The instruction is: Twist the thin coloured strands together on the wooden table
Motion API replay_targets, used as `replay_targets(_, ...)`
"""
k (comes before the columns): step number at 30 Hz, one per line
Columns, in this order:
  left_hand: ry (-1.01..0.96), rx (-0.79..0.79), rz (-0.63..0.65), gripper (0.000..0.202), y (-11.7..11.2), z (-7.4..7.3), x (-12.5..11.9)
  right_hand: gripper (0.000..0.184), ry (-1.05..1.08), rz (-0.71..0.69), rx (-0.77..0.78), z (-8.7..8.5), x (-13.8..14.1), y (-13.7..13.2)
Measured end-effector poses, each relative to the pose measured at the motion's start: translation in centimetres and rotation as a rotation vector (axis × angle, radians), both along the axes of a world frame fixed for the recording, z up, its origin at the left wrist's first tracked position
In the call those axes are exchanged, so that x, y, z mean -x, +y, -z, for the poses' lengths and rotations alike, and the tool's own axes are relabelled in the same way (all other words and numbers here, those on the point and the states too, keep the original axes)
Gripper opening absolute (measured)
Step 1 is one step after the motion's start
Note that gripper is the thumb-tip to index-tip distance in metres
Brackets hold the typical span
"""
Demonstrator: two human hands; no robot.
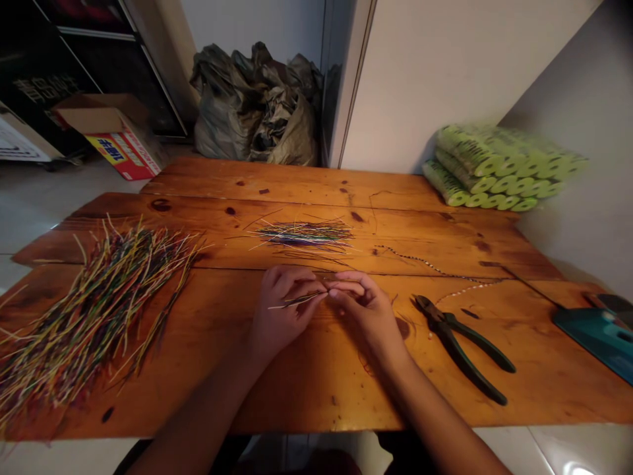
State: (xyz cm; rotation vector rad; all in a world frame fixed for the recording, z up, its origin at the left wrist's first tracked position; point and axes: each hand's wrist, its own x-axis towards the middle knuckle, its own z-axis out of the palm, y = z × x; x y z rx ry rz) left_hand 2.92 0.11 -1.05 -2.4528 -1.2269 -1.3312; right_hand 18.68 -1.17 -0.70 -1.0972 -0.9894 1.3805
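My left hand (281, 310) is closed on a few thin coloured wires (299, 300), whose ends stick out to the left. My right hand (366, 313) sits against it, its fingertips pinching the wires' other end. Both hands rest on a wooden plank table (321, 389). A large loose heap of multicoloured stripped wires (93, 316) lies to the left, and a smaller aligned bundle of thin wires (304, 234) lies ahead of my hands. To the right are green-handled pliers (457, 346) and a thin beaded strand (435, 269).
A flat teal object (601, 336) lies at the table's right edge. Green-wrapped rolls (494, 168) are stacked at the back right corner. A crumpled plastic sack (254, 109) and a cardboard box (111, 135) stand on the floor beyond the table.
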Motion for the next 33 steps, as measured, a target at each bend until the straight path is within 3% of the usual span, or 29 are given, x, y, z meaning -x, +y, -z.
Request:
replay_targets(10, -0.037, -0.072, 0.02, 0.013, -0.63, 0.17, -0.05, 0.023, 0.002, 0.03, -0.094, -0.52, -0.07, -0.1)
replay_targets(19, -0.142, 0.112, 0.058, 0.004, -0.48, -0.61, -0.05, 0.019, -0.078, -0.005, -0.141, -0.95, -0.31, -0.42)
replay_targets(26, -0.276, 0.325, 0.153, 0.019, -0.05, -0.14, -0.19, 0.02, -0.08, -0.062, -0.156, -0.95, -0.37, -0.32)
replay_targets(29, -0.308, 0.345, 0.198, 0.016, 0.03, -0.04, -0.3, 0.019, -0.065, -0.073, -0.152, -0.95, -0.3, -0.31)
replay_targets(33, -0.331, 0.302, 0.141, 0.014, -0.12, -0.17, -0.34, 0.021, -0.031, -0.091, -0.138, -1.01, -0.3, -0.25)
